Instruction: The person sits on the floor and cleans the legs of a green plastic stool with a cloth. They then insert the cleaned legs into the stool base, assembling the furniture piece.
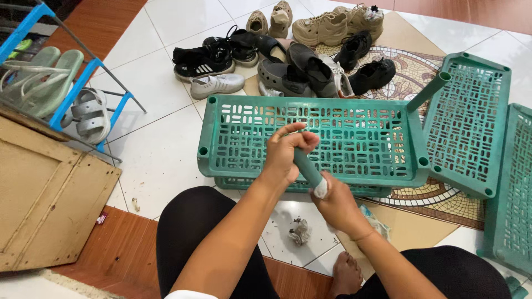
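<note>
My left hand (288, 149) is wrapped around the upper end of a short green plastic tube (306, 167). My right hand (335, 202) grips the tube's lower end together with a small white cloth (321, 189). Both hands hover above a green perforated plastic shelf tray (233, 130) lying flat on the tiled floor in front of my knees. Another green tube (428, 91) stands tilted in the tray's far right corner socket.
Two more green shelf trays (471, 119) (515, 194) lie to the right. A pile of shoes (288, 55) sits beyond the tray. A blue shoe rack with sandals (83, 105) and a wooden board (44, 194) are at left. A dirt clump (300, 230) lies near my legs.
</note>
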